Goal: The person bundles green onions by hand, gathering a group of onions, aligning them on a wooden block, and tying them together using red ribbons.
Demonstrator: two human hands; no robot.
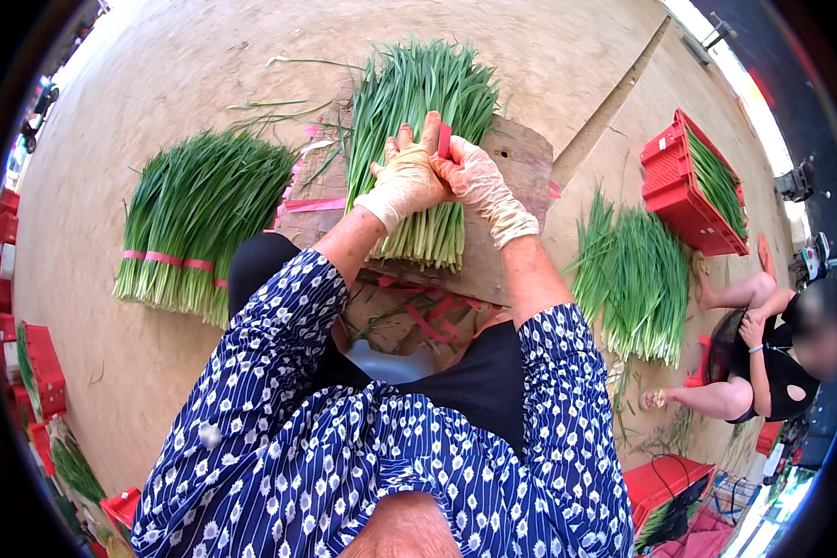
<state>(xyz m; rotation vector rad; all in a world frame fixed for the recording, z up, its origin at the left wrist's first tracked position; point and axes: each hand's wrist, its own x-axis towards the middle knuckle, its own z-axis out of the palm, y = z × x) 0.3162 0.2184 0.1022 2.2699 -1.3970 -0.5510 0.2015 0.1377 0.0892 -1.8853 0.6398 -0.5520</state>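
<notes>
Left hand: gloved, fingers curled tight around the top of the middle bundle of green chives, thumb side toward the right hand.
Right hand: gloved, touching the left hand; its fingers pinch the end of a red band held upright against the stalks.
Middle bundle of green chives: lies on a worn wooden board, cut white ends toward the person, leaf tips fanned away across the board's far edge.
Wooden board: sits on the sandy ground, just in front of the person's knees; loose red strips lie at its near edge.
Tied bundle: on the ground to the left, bound with a pink band near the cut ends, well apart from the hands.
Loose pile of chives: on the ground to the right.
Red crate: beyond that pile, holding more greens.
Other person: seated at the right edge, beside the pile.
</notes>
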